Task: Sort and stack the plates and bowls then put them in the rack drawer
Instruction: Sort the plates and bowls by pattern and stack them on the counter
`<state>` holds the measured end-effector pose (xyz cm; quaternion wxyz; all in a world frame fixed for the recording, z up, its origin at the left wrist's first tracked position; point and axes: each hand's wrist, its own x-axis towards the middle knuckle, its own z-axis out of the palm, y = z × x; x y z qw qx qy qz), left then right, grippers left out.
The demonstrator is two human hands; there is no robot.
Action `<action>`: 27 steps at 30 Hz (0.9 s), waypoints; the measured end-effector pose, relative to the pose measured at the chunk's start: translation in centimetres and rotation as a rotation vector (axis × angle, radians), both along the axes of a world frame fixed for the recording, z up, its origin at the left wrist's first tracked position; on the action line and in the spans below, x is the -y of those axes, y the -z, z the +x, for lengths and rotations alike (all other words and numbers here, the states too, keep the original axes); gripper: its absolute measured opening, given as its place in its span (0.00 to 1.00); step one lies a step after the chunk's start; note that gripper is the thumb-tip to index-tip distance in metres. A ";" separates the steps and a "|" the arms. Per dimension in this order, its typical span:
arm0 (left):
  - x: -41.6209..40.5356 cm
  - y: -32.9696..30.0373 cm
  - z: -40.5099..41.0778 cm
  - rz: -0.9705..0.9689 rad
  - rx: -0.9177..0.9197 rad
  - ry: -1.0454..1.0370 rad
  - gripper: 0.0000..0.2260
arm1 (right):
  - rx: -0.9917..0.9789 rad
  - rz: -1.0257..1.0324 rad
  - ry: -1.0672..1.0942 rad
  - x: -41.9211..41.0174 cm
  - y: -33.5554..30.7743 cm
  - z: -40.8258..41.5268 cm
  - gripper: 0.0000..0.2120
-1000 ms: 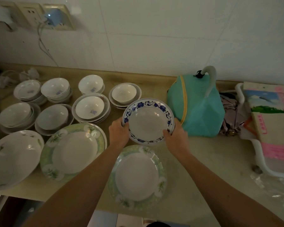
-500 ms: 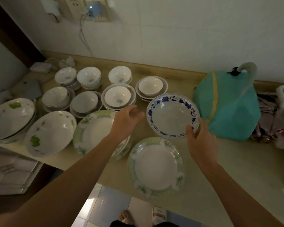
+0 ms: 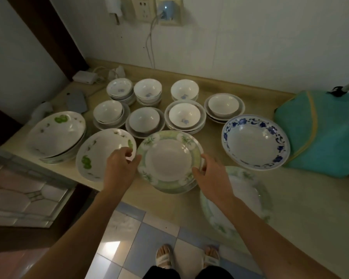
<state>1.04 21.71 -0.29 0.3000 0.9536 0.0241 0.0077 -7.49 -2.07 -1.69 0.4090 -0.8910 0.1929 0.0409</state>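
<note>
A stack of green-rimmed plates sits at the counter's front edge between my hands. My left hand is at its left rim: the thumb touches the edge and the fingers hang loosely curled over nothing. On the right rim, my right hand pinches the top plate with thumb and forefinger. The blue-patterned plate lies on the counter to the right, free of both hands. Another green-rimmed plate lies at the front right, partly under my right arm.
A white leaf-print plate and a stack of similar plates lie left. Several small bowls on saucers fill the back. A teal bag stands right, a phone and charger back left. Counter.
The blue-patterned plate went from both hands down onto the counter at right. Both hands then moved left to the rim of the green-rimmed stack. My view swung left and down.
</note>
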 end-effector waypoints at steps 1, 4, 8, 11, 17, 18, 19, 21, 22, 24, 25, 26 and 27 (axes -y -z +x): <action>-0.2 0.1 0.3 0.005 -0.033 0.021 0.19 | -0.003 -0.015 0.023 -0.8 0.2 0.1 0.20; -0.4 0.2 1.4 -0.008 -0.101 0.070 0.18 | -0.019 -0.040 0.091 -2.2 0.8 0.3 0.21; -0.3 0.0 2.6 0.013 -0.141 0.125 0.08 | -0.021 -0.055 0.140 -2.8 1.2 0.0 0.19; -0.5 -0.2 3.3 0.018 -0.212 0.179 0.06 | -0.003 -0.046 0.149 -3.1 1.3 -0.3 0.20; -1.5 -0.5 4.0 0.024 -0.170 0.227 0.08 | -0.026 0.010 0.221 -3.7 1.2 -0.9 0.23; -1.6 -0.5 4.3 -0.007 -0.155 0.225 0.08 | -0.026 0.010 0.231 -3.7 1.1 -0.9 0.23; -1.8 -0.7 4.5 -0.051 -0.156 0.210 0.07 | -0.019 0.009 0.242 -3.7 1.1 -1.0 0.23; -1.9 -1.3 5.1 -0.141 -0.159 0.183 0.06 | 0.007 0.001 0.270 -3.6 0.9 -0.9 0.20; -1.9 -1.6 5.3 -0.175 -0.150 0.177 0.05 | 0.018 -0.006 0.285 -3.6 0.7 -0.9 0.19; -2.0 -2.3 5.6 -0.226 -0.114 0.181 0.01 | 0.042 -0.010 0.313 -3.4 0.3 -0.7 0.20; -2.0 -2.6 5.6 -0.240 -0.091 0.177 0.05 | 0.054 -0.004 0.324 -3.3 0.0 -0.6 0.21; -2.1 -2.7 5.8 -0.260 -0.074 0.175 0.08 | 0.071 -0.002 0.336 -3.2 -0.4 -0.4 0.23; -2.2 -2.9 5.9 -0.295 -0.082 0.163 0.07 | 0.093 -0.001 0.346 -3.0 -0.8 -0.3 0.23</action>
